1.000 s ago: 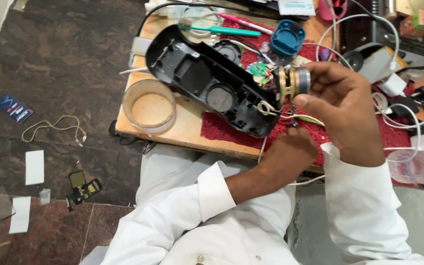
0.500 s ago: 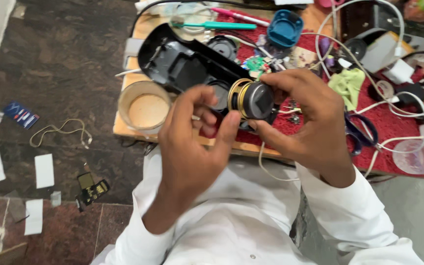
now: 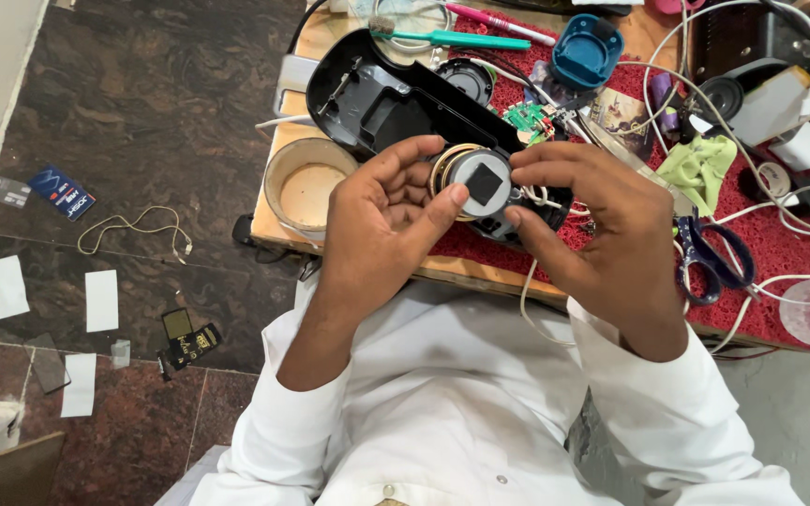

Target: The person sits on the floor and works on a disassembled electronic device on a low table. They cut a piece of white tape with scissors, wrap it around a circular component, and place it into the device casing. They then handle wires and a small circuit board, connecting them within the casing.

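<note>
Round tape roll (image 3: 307,192) sat at worktop (image 3: 461,272) edge. Left hand (image 3: 377,225) and right hand (image 3: 602,225) together pinched small round speaker driver (image 3: 482,183), raised over open black casing (image 3: 396,98). I judged: grip rim only, spare its trailing wires (image 3: 541,199).

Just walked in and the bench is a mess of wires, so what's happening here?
A person in a white shirt holds a small round speaker driver with a brass-coloured rim between both hands, the left hand and right hand each pinching a side. It is held above an opened black plastic speaker shell on the wooden table.
</note>
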